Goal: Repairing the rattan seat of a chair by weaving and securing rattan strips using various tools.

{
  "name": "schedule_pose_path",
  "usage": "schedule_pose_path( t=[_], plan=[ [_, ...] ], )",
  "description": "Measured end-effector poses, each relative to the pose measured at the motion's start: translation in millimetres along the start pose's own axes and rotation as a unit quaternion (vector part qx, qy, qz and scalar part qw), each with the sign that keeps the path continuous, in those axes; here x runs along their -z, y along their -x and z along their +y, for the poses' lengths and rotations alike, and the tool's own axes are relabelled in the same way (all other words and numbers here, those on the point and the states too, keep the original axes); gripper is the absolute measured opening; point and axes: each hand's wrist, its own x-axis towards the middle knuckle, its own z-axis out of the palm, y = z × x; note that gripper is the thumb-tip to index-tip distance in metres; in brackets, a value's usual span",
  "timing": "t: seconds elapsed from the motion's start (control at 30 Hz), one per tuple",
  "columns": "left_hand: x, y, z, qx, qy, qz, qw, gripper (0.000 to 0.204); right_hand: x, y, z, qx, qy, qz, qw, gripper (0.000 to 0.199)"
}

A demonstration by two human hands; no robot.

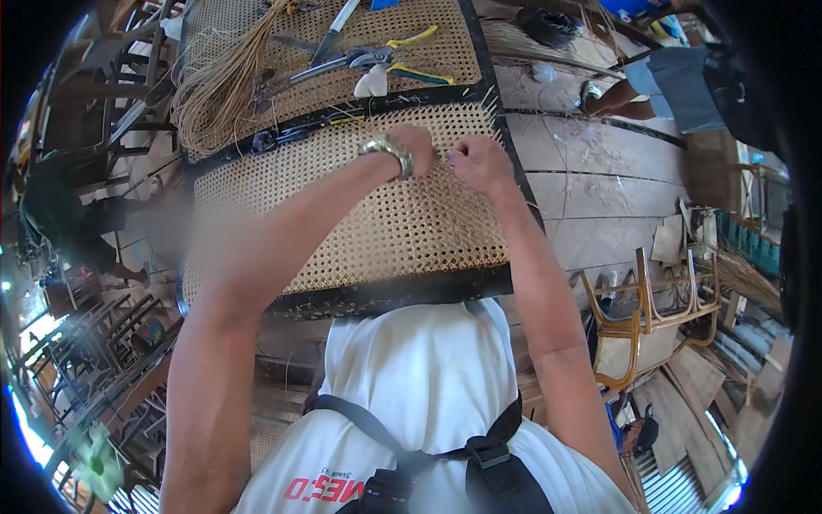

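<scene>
My left hand (pixel 414 147), with a metal band at the wrist, is closed just above a woven cane panel (pixel 342 210) in a dark frame (pixel 402 289). Close to its right, my right hand (pixel 484 165) has its fingers curled in a pinch over the same weave. Whatever thin piece they may hold is too small to tell. Loose cane strands (pixel 492 116) stick out at the panel's far right corner. On the frame's crossbar beyond my hands rests a slim tool with yellow handles (pixel 330 122).
Pruning shears (pixel 375 58), a knife (pixel 336 30) and a bundle of cane strands (pixel 224 86) lie on the far panel. A person in grey shorts (pixel 689 86) is at the far right. Wooden chair frames (pixel 651 317) lie at right; more furniture crowds the left.
</scene>
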Motion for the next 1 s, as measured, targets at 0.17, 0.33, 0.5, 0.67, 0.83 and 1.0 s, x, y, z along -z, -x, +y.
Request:
schedule_pose_path(
  t=[0.17, 0.33, 0.5, 0.67, 0.83, 1.0],
  plan=[
    [11, -17, -6, 0.005, -0.006, -0.103, 0.995, 0.063, 7, 9, -11, -0.006, 0.039, -0.014, 0.999, 0.022],
    [35, -5, -23, 0.014, -0.155, 0.046, 0.987, 0.051, 16, 0, -1, -0.038, 0.044, -0.008, 0.998, 0.020],
    [84, -21, -120, -0.062, -0.253, 0.135, 0.956, 0.031, 11, -13, -14, 0.048, -0.046, -0.023, 0.997, 0.023],
    [136, 49, -60, 0.007, -0.041, 0.192, 0.980, 0.039, -4, -26, -39, 0.161, -0.446, -0.001, 0.880, 0.016],
    [57, 2, -113, -0.066, 0.060, 0.257, 0.962, 0.051, -18, -42, -37, 0.192, -0.423, 0.067, 0.883, 0.013],
    [-27, -11, -58, -0.034, 0.374, 0.207, 0.904, 0.046, 20, -19, -86, 0.239, -0.237, 0.034, 0.941, 0.010]
  ],
)
